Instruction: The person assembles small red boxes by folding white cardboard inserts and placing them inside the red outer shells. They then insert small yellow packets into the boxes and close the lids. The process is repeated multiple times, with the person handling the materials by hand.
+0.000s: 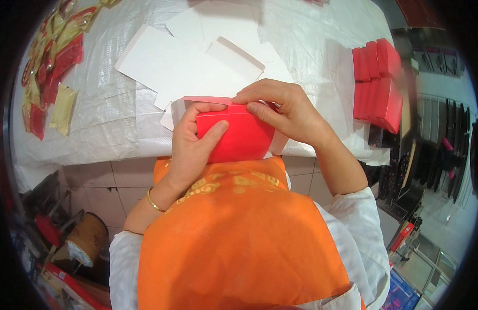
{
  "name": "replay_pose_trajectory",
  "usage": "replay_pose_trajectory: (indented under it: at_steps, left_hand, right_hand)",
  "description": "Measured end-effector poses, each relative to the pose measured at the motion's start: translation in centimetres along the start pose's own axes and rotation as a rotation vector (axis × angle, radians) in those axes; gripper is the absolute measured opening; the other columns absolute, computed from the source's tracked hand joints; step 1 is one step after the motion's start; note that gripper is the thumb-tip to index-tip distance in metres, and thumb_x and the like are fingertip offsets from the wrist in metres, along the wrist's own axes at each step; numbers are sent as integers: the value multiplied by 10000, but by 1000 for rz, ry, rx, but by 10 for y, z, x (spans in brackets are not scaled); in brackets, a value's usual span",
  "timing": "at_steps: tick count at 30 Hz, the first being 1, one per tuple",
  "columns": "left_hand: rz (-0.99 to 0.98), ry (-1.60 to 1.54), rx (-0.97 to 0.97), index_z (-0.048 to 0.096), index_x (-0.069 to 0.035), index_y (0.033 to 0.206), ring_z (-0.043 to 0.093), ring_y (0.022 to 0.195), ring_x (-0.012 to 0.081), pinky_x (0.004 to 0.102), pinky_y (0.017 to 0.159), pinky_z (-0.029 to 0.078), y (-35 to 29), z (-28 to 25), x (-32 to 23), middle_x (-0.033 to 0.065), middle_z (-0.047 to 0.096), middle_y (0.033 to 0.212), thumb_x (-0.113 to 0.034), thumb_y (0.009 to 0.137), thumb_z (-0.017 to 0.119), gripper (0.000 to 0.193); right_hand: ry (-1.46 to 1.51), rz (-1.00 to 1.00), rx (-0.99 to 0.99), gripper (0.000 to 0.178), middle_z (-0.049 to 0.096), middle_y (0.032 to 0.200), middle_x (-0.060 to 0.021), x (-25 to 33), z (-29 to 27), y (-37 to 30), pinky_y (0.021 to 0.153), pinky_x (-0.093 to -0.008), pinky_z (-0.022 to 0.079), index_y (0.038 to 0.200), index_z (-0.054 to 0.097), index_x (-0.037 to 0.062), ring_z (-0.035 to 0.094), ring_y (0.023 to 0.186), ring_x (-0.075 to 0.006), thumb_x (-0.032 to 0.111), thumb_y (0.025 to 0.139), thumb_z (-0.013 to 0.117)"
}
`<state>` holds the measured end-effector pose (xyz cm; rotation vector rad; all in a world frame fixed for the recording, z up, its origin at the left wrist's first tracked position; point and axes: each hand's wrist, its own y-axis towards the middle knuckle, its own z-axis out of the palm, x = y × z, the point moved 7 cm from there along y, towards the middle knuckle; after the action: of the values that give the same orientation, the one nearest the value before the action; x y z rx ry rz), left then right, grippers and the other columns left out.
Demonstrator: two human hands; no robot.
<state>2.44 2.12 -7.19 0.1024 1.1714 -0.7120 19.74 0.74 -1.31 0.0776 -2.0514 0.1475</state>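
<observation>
A red cardboard box (239, 138) is held against my orange apron at the table's front edge. My left hand (193, 142) grips its left side, thumb across the red front face. My right hand (284, 111) pinches the top flap at the box's upper right edge, fingers curled over it. The flap's white inside shows along the top. Flat white box blanks (171, 62) lie on the table just beyond the box.
A stack of finished red boxes (378, 82) stands at the table's right edge. Red and yellow packets (55, 67) lie at the far left. The table (109, 119) wears a white woven sheet. A roll of tape (84, 240) sits on the floor at lower left.
</observation>
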Motion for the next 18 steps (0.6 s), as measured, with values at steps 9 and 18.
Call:
replay_pose_trajectory:
  at_steps: [9,18]
  left_hand:
    - [48,-22,-4,569,17,1195,619,1029,106,268,905,515,3,-5,7,82,670,1141,-96,981,633,251]
    - [-7,-110,11,562,19,1211,614,1027,100,264,910,510,2,-6,11,70,666,1145,-111,1021,578,230]
  right_hand:
    - [-126,-57,-4,185,719,1054,-114,8,1,-1,816,-344,560,1050,743,49,687,943,-272,81,887,662]
    - [-182,-95,9,211,730,1069,-109,10,3,-1,778,-306,569,1078,758,56,706,943,-222,30,897,651]
